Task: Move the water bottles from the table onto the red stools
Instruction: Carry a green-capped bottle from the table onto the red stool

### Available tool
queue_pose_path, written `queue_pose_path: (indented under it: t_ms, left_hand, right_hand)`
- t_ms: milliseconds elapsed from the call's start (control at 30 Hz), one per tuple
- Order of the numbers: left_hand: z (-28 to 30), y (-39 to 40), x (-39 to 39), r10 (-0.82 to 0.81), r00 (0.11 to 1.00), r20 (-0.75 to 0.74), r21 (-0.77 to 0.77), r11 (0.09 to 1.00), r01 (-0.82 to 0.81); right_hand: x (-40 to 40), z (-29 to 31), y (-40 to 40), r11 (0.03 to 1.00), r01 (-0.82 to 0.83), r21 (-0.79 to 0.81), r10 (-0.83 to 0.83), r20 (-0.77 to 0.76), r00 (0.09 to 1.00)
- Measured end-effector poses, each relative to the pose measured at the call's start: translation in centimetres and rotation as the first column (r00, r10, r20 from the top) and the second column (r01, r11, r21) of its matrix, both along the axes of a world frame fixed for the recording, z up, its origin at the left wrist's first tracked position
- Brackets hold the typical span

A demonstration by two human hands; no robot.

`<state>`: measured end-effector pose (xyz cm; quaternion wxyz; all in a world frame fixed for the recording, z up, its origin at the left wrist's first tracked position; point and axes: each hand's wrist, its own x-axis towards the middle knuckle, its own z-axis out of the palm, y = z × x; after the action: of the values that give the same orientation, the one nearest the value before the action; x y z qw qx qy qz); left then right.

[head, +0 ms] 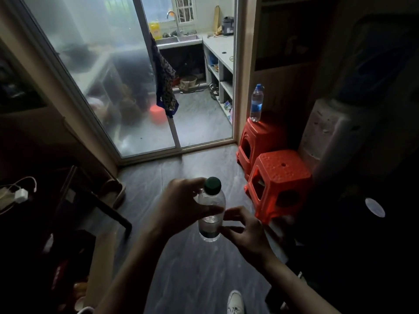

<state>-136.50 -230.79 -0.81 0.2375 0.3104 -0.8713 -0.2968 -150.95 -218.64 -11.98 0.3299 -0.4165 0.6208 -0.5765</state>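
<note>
Head view: person standing mid-room, looking down at both hands over the grey floor (192,268)
Bottle in hand: clear bottle with dark green cap (211,211), upright, long axis vertical, cap up
Left hand (181,205): fingers wrapped round the upper body just under the cap, so it's carrying the weight
Right hand (243,232): fingers loosely curled, tips touching the lower half; can't tell if it's really gripping or just steadying
Near red stool (280,177): bare top, sits ahead and to the right of the bottle, right hand is closer to it
Far red stool (263,137): already has 1 blue-capped bottle (256,104) standing on it
My guess: 1 down, this one probably swings right and down onto the near stool
</note>
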Motion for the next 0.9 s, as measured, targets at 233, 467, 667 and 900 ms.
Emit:
queue_pose_path:
  t_ms: [233, 467, 667, 900]
  left_hand:
    - [0.7, -9.3, -5.7, 0.018, 1.000, 0.004, -0.021, 1.000, -0.018]
    - [0.0, -17.4, -10.1, 0.053, 0.999, 0.006, -0.031, 0.998, -0.053]
    - [-1.1, -25.9, -14.2, -0.023, 1.000, 0.009, -0.018, 1.000, 0.023]
    - [0.7, -38.0, -19.9, -0.153, 0.988, -0.001, -0.038, 0.987, 0.153]
  right_hand:
    - [-6.3, 0.5, -10.5, 0.999, -0.048, 0.009, 0.048, -0.020, 0.999]
    - [-10.8, 0.9, -18.3, 0.999, -0.044, 0.007, 0.044, -0.069, 0.997]
    - [-14.6, 0.2, -25.9, 0.999, 0.028, 0.029, -0.025, -0.105, 0.994]
    - [-18.8, 1.1, -37.2, 0.991, 0.120, 0.059, -0.112, -0.123, 0.986]
